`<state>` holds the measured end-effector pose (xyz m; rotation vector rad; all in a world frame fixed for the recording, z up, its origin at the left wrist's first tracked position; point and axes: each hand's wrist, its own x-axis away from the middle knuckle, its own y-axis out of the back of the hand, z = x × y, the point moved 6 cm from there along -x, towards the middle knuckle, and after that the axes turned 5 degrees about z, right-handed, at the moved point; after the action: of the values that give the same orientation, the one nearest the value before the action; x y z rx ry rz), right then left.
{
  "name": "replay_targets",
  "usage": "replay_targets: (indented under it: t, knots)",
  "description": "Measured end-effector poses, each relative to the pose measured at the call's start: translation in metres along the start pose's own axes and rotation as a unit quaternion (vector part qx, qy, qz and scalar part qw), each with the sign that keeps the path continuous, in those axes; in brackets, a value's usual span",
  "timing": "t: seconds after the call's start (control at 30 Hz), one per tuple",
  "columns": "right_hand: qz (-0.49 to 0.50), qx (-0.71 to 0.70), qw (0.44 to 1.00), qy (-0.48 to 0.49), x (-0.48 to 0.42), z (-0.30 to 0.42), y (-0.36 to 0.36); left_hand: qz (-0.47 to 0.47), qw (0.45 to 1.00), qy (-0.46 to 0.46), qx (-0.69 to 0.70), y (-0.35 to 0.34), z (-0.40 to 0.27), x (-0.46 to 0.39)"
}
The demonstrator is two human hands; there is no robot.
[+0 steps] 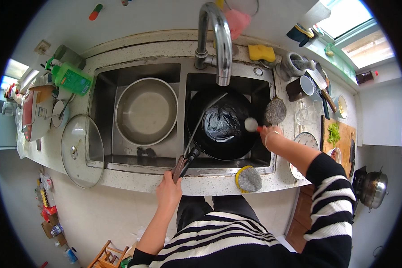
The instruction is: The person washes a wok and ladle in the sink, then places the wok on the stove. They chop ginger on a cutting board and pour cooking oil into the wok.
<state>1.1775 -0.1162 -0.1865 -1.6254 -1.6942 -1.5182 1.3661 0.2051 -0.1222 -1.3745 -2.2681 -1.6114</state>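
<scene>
A black wok (241, 147) sits in the right sink basin, with shiny water (221, 124) in its bottom. My left hand (169, 189) is closed at the near edge of the counter around a brown handle whose long thin metal shaft (201, 117) crosses the wok's left side. The black wok handle (190, 160) runs alongside it; whether my fingers also close on that is hard to tell. My right hand (271, 135) grips a short red-handled scrubber (251, 124) with a pale round head, held over the wok's right side. The chrome faucet (223, 50) hangs above the wok's far edge.
A wide metal pan (146, 112) of cloudy water fills most of the left basin. A glass lid (82, 150) overhangs the counter's left front. Scouring pads (249, 179) (275, 110) lie beside the right basin. Farther right are a cleaver (318, 80), glasses (306, 114) and a cutting board (346, 137).
</scene>
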Motion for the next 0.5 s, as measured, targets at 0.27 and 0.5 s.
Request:
replay_targets:
  t: [0.27,0.5]
  knots:
    - [0.126,-0.282,0.932,0.189,0.05,0.074,0.002,-0.021,0.999,-0.017,0.03,0.0,-0.003,0.0]
    - [-0.05,-0.123,0.99,-0.042,-0.041,0.036,0.005,-0.012,0.999,0.001,0.045,-0.004,0.002,0.0]
